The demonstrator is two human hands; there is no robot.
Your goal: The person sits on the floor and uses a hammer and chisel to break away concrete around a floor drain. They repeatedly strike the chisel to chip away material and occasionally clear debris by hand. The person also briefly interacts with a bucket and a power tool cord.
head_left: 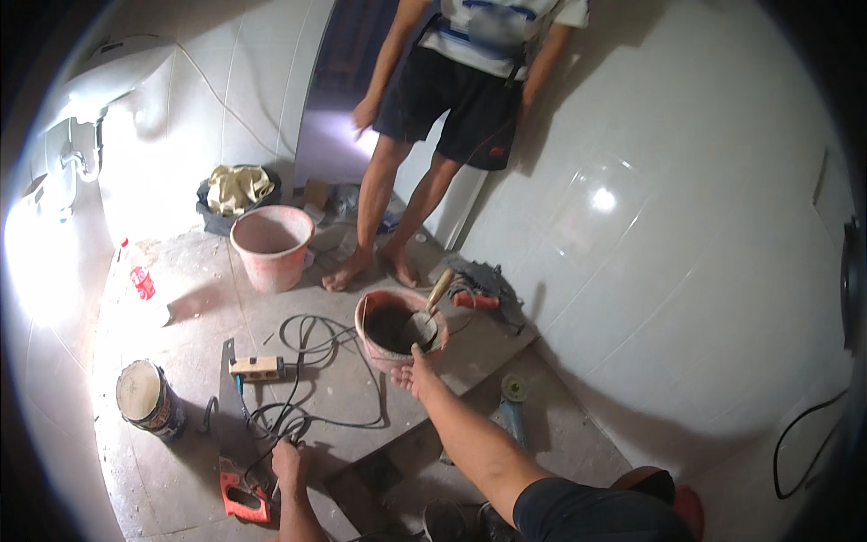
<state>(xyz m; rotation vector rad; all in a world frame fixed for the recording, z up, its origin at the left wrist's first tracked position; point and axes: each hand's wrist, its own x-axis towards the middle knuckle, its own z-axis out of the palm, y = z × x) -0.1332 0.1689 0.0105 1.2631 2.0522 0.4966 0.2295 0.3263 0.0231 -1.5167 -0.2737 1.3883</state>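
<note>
A pink bucket (372,346) with dark wet material inside stands on the floor ahead of me. My right hand (414,374) is at its near side, thumb over the rim and fingers against the outside wall. A trowel with a wooden handle (440,287) leans in this bucket, its blade inside. Lower left, my left hand (289,459) is closed around a black cable (312,417), though its fingertips are partly hidden. The cable lies in loops across the floor. Beside that hand lies a handsaw with an orange-red handle (245,508).
Another person (442,108) stands barefoot beyond the bucket. An angle grinder (514,406) lies right of my forearm near a floor step. Left are a power strip (256,368), a paint can (143,397) and a bottle (138,271). Farther back stands a larger pink bucket (272,269).
</note>
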